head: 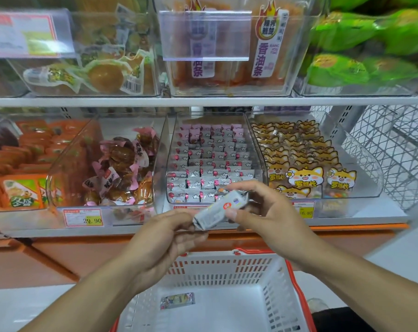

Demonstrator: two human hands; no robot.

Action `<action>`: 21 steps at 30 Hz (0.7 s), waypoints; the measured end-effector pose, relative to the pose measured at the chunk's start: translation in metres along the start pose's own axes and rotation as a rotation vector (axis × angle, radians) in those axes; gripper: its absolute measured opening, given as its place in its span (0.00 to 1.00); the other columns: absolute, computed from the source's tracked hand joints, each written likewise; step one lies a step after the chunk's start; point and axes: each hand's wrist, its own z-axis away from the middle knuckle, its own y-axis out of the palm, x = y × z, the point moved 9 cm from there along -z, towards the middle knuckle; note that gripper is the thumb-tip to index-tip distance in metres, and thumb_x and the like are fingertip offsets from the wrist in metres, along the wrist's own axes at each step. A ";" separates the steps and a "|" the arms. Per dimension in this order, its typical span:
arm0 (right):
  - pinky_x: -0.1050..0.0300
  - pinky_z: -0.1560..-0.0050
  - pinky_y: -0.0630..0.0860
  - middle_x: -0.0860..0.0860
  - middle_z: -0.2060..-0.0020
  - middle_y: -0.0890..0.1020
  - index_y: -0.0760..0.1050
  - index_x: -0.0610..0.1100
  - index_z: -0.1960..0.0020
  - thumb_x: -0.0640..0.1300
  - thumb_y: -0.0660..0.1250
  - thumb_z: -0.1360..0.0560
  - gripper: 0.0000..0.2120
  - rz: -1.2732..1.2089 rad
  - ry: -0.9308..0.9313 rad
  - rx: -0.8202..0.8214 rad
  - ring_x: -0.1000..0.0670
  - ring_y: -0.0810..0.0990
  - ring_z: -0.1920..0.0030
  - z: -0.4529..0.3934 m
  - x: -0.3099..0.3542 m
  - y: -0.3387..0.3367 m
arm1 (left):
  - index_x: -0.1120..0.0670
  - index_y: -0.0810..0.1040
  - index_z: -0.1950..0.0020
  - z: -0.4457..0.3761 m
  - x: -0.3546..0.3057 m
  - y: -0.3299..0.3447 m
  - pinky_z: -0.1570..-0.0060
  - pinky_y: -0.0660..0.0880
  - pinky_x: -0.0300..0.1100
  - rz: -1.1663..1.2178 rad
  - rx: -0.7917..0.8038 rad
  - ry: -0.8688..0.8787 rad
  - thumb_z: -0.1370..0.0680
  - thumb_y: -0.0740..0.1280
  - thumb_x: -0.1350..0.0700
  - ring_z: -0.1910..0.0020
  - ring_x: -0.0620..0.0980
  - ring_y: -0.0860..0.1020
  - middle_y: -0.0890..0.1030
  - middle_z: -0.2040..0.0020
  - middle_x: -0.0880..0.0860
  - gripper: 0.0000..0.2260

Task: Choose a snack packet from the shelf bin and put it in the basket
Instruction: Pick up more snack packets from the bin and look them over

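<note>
Picked from the clear bin [216, 161] just beyond my knuckles, a silver snack packet [221, 209] sits pinched between my left hand [173, 238] and right hand [263, 212], each curled on one end, ready, I judge, for release into the white basket [227, 271] directly below them.

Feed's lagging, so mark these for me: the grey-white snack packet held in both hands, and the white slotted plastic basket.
Grey-white snack packet [221, 210], head view, middle of its wrapper.
White slotted plastic basket [224, 265], head view, far wall.

Both forearms reach forward; left hand [169, 238] and right hand [263, 212] meet, fingers pinching (the left's apparently curled).
</note>
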 end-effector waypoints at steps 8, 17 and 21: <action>0.57 0.59 0.81 0.47 0.63 0.85 0.80 0.42 0.49 0.63 0.74 0.30 0.24 -0.182 0.384 -0.054 0.48 0.86 0.59 0.004 -0.036 0.000 | 0.54 0.87 0.58 0.006 -0.019 0.002 0.54 0.83 0.41 -0.209 0.009 0.226 0.36 0.79 0.48 0.51 0.54 0.86 0.86 0.56 0.54 0.12; 0.54 0.57 0.82 0.42 0.62 0.86 0.76 0.46 0.36 0.65 0.69 0.26 0.28 -0.320 0.535 0.031 0.44 0.86 0.57 0.004 -0.048 0.013 | 0.56 0.87 0.53 -0.001 -0.013 -0.006 0.60 0.84 0.44 0.026 -0.048 0.130 0.32 0.75 0.58 0.51 0.63 0.86 0.87 0.49 0.60 0.09; 0.52 0.54 0.81 0.42 0.53 0.87 0.76 0.49 0.35 0.66 0.68 0.25 0.27 -0.253 0.473 0.068 0.44 0.87 0.54 0.001 -0.045 0.011 | 0.63 0.82 0.45 -0.003 -0.008 -0.012 0.64 0.83 0.41 0.097 -0.091 0.095 0.21 0.67 0.65 0.57 0.57 0.87 0.85 0.50 0.64 0.07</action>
